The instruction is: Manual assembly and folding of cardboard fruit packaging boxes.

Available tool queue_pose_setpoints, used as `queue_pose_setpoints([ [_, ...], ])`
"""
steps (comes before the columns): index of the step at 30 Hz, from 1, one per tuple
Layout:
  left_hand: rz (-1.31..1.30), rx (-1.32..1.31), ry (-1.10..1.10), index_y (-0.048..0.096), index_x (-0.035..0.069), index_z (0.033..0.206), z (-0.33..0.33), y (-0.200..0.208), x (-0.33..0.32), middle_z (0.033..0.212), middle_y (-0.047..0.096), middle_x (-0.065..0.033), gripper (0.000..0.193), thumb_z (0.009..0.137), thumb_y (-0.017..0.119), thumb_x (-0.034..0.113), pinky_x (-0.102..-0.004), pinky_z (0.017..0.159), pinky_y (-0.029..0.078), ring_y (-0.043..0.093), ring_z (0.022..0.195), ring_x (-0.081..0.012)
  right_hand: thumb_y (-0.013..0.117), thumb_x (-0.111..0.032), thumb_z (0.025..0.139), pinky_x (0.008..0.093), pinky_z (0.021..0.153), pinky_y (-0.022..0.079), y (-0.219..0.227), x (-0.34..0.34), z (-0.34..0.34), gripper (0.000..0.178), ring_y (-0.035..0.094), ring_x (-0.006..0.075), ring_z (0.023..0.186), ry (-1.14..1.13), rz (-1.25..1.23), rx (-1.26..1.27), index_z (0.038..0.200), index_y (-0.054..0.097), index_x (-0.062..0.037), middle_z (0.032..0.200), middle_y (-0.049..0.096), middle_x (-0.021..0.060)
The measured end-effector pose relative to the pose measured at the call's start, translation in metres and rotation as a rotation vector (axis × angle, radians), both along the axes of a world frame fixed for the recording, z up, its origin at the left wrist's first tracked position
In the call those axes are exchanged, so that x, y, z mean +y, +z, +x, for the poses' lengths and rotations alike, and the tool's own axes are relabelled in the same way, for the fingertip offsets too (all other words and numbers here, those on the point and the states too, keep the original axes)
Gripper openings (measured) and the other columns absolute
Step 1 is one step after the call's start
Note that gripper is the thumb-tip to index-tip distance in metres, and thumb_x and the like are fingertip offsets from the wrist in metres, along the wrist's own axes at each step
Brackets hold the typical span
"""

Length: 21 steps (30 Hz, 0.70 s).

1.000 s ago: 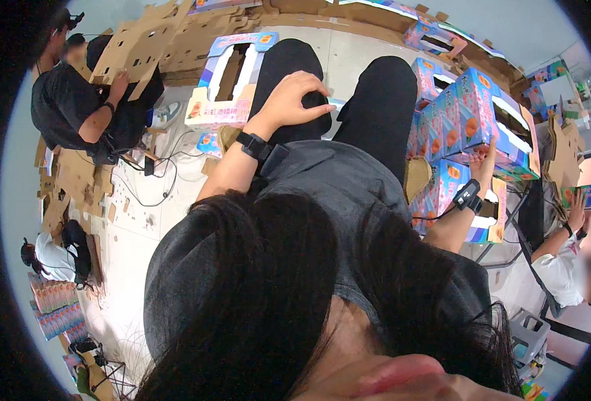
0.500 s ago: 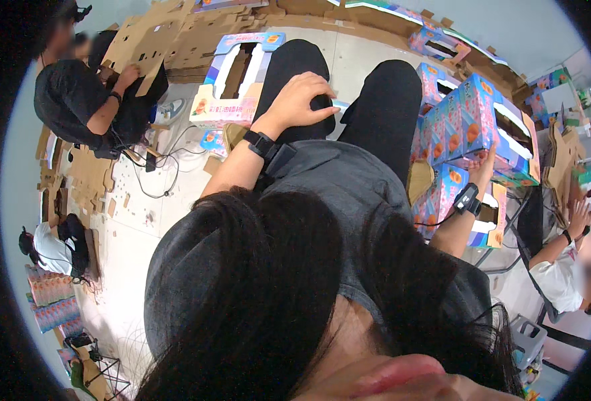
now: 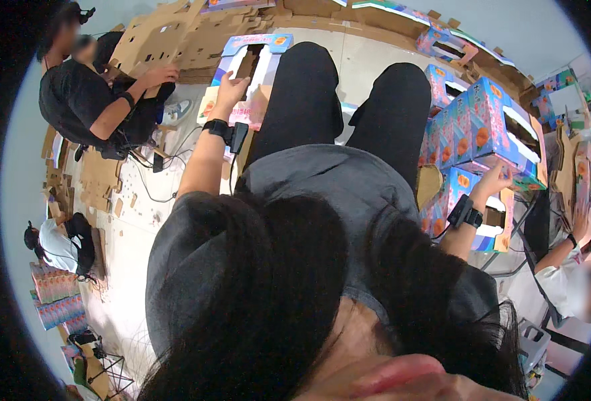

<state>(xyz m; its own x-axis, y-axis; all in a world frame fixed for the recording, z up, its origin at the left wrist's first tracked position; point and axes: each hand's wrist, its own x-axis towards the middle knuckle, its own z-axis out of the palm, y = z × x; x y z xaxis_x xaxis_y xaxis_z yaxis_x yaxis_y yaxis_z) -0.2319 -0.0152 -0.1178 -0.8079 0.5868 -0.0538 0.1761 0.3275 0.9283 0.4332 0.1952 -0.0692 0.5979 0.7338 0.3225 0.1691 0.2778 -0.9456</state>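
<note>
To my left stands a blue, pink and white fruit carton with a long cut-out in its top. My left hand is over its near end, fingers apart and nothing held in them; whether they touch the cardboard I cannot tell. On my right, a row of matching cartons is stacked on another carton. My right hand is by the lower edge of the upper row, its fingers loosely spread against or just beside the printed side. Both wrists carry black devices.
My knees lie between the carton groups. Flattened brown cardboard is piled at the far left, beside a seated co-worker. A cable runs over the floor. Another person sits at the right, near cardboard sheets.
My left hand has moved left from above my knee to the carton's near end. My right hand has drawn slightly lower along the stacked cartons, its raised finger now lowered.
</note>
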Motion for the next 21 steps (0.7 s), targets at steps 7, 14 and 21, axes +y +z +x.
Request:
queue_pose_setpoints([
  [7, -0.379, 0.476, -0.347, 0.014, -0.008, 0.145, -0.022, -0.033, 0.046, 0.137, 0.041, -0.0325, 0.099, 0.076, 0.071, 0.034, -0.0403, 0.107, 0.034, 0.042, 0.128, -0.0425, 0.064, -0.014, 0.085, 0.0236, 0.056, 0.034, 0.001, -0.024, -0.040, 0.046, 0.038, 0.0085, 0.064, 0.019, 0.133, -0.129, 0.118, 0.035, 0.0010, 0.072, 0.042, 0.0006],
  [14, -1.740, 1.450, -1.243, 0.025, 0.016, 0.148, -0.072, -0.135, 0.068, 0.150, 0.034, 0.0011, 0.062, 0.093, 0.052, 0.028, -0.0624, 0.081, 0.046, 0.053, 0.118, -0.0256, 0.062, -0.015, 0.089, 0.0235, 0.053, 0.029, 0.035, -0.056, -0.052, 0.036, 0.034, 0.0074, 0.062, 0.048, 0.212, -0.280, 0.108, 0.035, 0.0001, 0.071, 0.037, -0.0007],
  [21, -0.870, 0.316, -0.212, 0.059, -0.004, 0.120, -0.005, -0.035, 0.055, 0.123, 0.058, -0.0240, 0.099, 0.075, 0.038, 0.081, -0.0483, 0.103, 0.034, 0.052, 0.121, -0.0388, 0.057, 0.001, 0.083, 0.0230, 0.054, 0.029, 0.016, -0.053, -0.015, 0.031, 0.034, 0.0072, 0.062, -0.076, 0.260, -0.280, 0.108, 0.038, 0.0004, 0.070, 0.037, -0.0014],
])
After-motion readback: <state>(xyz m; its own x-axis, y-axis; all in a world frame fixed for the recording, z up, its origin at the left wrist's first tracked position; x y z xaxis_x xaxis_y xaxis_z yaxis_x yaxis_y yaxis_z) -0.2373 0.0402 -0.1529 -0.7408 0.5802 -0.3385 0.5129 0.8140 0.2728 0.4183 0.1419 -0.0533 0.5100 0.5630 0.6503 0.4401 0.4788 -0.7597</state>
